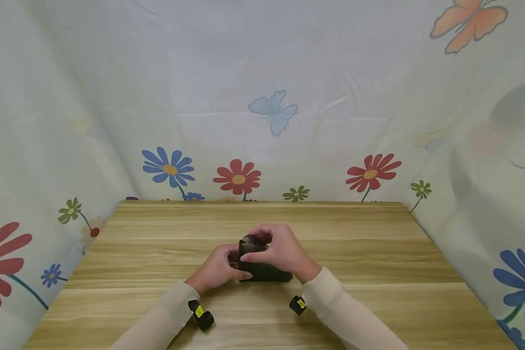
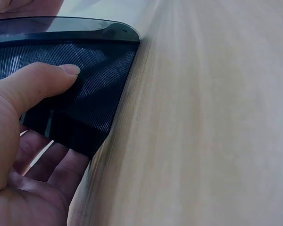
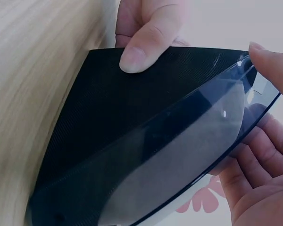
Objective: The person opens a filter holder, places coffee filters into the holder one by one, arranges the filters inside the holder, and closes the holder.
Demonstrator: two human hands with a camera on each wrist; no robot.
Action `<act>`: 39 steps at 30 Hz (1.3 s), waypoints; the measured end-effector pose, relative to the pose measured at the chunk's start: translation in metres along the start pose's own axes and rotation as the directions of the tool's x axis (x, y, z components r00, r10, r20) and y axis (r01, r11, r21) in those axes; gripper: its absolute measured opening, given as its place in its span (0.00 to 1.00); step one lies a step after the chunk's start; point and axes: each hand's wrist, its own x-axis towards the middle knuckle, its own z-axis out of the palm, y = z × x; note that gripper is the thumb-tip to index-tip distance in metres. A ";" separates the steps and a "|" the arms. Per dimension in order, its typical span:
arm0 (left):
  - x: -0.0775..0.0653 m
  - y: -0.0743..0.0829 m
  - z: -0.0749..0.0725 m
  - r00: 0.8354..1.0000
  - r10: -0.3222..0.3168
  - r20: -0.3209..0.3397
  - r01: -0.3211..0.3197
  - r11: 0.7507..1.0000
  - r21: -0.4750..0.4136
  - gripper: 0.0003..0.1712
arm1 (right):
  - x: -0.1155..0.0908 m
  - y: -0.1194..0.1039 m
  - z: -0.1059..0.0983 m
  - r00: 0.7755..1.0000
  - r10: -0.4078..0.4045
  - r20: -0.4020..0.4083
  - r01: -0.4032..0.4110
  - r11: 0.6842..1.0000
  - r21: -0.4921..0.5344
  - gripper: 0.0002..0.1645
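Observation:
A black textured case (image 1: 262,270) with a smoky translucent flap (image 3: 188,155) lies at the middle of the wooden table (image 1: 376,253). My left hand (image 1: 233,270) grips its left end: the thumb (image 2: 42,80) presses on the ribbed top and the fingers (image 2: 61,165) curl beneath. My right hand (image 1: 264,243) pinches the flap's free edge between thumb (image 3: 269,61) and fingers (image 3: 250,174). The flap stands bent up off the case. What lies under the flap is not visible.
Flower-and-butterfly printed cloth (image 1: 271,112) walls the table at the back and both sides. A small black device with a yellow label is strapped to each wrist: the left one (image 1: 201,314) and the right one (image 1: 298,305). Bare wood surrounds the hands.

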 end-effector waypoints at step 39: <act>0.003 -0.001 0.001 1.000 0.013 0.010 -0.012 1.000 -0.022 0.30 | 0.000 -0.002 0.008 1.000 0.020 -0.010 -0.020 1.000 -0.006 0.28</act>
